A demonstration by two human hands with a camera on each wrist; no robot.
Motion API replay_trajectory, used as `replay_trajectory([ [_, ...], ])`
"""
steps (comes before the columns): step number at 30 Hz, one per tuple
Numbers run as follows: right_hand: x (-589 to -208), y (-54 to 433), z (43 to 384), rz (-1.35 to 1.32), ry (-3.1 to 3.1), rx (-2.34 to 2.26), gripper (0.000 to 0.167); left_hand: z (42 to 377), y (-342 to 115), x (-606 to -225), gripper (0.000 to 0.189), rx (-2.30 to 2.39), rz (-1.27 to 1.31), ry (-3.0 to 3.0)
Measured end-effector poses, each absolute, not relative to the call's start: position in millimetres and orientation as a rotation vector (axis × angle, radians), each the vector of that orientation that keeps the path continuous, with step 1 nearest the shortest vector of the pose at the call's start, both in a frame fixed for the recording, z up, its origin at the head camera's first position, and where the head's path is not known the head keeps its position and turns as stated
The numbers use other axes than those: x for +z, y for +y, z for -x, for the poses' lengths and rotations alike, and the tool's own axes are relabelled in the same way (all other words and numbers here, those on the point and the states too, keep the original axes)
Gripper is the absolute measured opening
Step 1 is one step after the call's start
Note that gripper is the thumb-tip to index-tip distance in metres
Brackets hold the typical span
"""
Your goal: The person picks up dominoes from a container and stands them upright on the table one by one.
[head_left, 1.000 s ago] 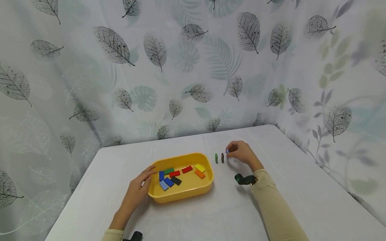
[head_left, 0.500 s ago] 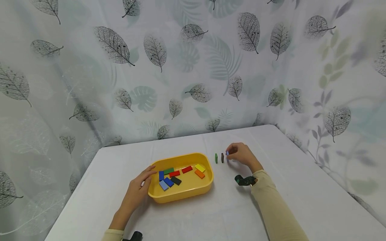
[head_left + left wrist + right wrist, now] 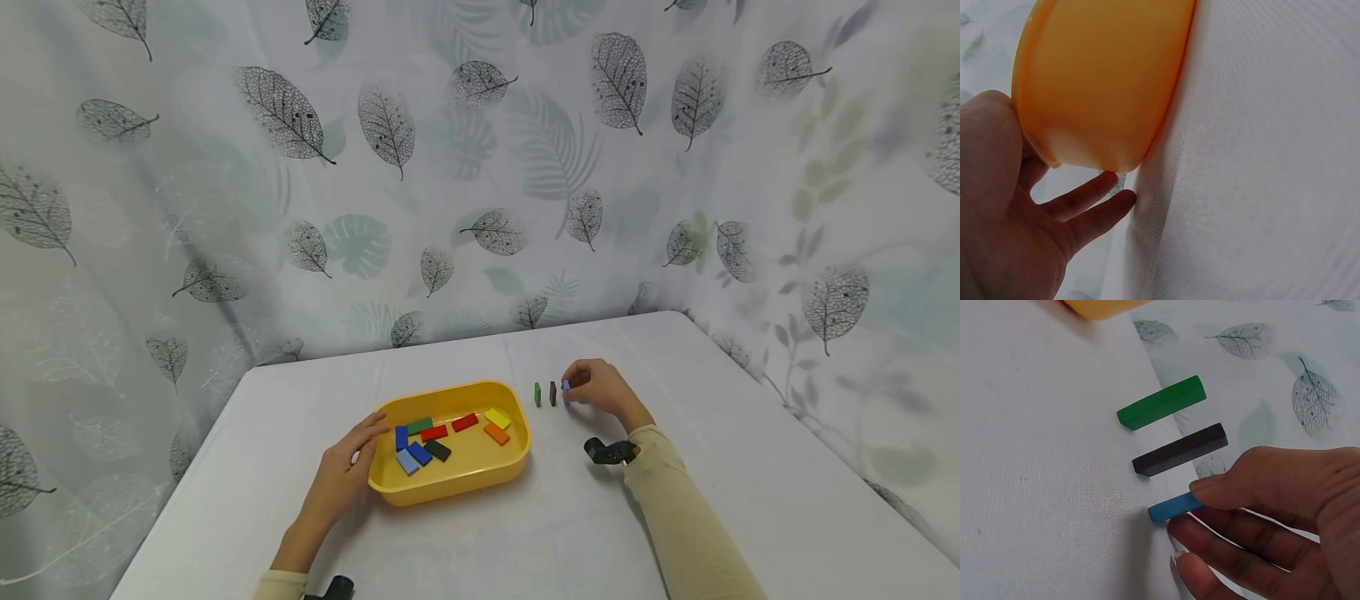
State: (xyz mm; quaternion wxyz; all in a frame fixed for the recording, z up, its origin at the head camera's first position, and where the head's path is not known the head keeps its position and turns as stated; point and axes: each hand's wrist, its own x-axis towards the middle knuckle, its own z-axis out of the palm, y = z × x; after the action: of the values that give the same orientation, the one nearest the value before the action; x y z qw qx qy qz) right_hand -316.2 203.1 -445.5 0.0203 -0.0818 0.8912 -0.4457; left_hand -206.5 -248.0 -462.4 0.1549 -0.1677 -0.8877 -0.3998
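My right hand (image 3: 602,387) pinches a light-blue domino block (image 3: 1175,506) between thumb and fingers. Its lower end meets the white cloth, and the upper part is hidden by the thumb. Beside it a black domino block (image 3: 1180,450) and a green domino block (image 3: 1163,403) stand upright, spaced apart in a row. My left hand (image 3: 347,471) lies at the left end of a yellow tray (image 3: 450,492), touching its rim; in the left wrist view two fingers (image 3: 1100,212) stretch out beside the tray's outer wall.
Several blocks lie flat in the tray, among them a red one (image 3: 465,422), a yellow one (image 3: 498,418) and an orange one (image 3: 497,433). A white cloth covers the table (image 3: 525,550). Leaf-patterned curtains (image 3: 480,167) hang behind and along the sides.
My right hand has come down slightly with the light-blue domino block, which now sits lower, level with the other two. The left hand and the tray have not moved.
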Motion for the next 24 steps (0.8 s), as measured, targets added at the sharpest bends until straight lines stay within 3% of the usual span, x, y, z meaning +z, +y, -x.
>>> replay_trajectory([
  [10,-445.0,203.6,316.0,0.249,2.751,-1.353,0.026,206.4,-247.9,-462.1,0.031,-1.147,0.482,-2.546],
  [19,-427.3,203.4,312.9,0.348,2.773,-1.306,0.039,205.4,-247.4,-460.7,0.031,-1.144,0.476,-2.554],
  [24,-409.3,198.1,307.1,0.394,2.776,-1.351,0.034,205.7,-247.1,-459.5,0.031,-1.137,0.472,-2.558],
])
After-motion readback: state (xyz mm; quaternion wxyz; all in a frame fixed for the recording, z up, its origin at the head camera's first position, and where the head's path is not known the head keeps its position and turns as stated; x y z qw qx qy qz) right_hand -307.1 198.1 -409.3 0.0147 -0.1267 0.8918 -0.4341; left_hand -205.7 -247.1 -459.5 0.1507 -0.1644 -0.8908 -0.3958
